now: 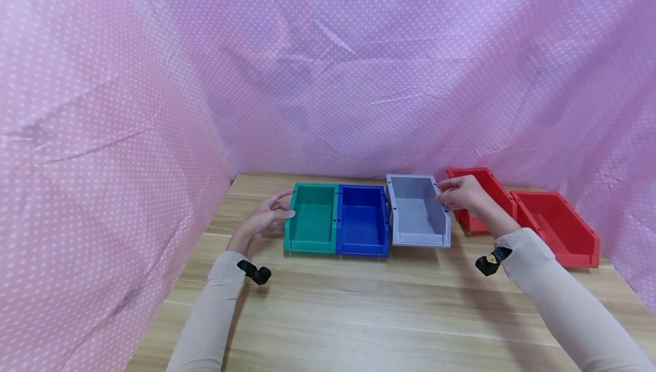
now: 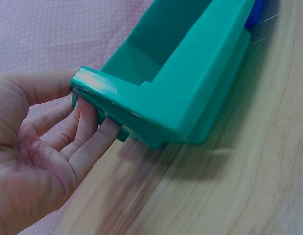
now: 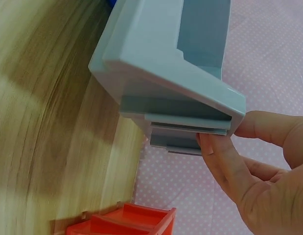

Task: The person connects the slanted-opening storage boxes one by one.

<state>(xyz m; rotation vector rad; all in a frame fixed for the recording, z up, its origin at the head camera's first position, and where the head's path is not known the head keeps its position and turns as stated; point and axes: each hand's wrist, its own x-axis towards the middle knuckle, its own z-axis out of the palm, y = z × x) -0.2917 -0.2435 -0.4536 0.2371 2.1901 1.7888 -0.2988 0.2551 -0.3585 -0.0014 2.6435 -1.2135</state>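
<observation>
A green plastic bin (image 1: 314, 212) and a blue bin (image 1: 361, 212) stand side by side on the wooden table. My left hand (image 1: 263, 217) holds the green bin by its left wall; in the left wrist view, thumb on the rim and fingers curled under the side ledge of the green bin (image 2: 205, 93). To the right of the blue one, a grey bin (image 1: 416, 215) sits higher and slightly tilted. My right hand (image 1: 465, 196) pinches its right wall near the top. The right wrist view shows the grey bin (image 3: 156, 73) raised over the table, fingertips under its side rail.
Two red bins lie at the right, one red bin (image 1: 482, 184) behind my right hand and another red bin (image 1: 564, 227) nearer the table's right edge. Pink dotted cloth (image 1: 328, 104) hangs behind and on both sides of the wooden table (image 1: 338, 309).
</observation>
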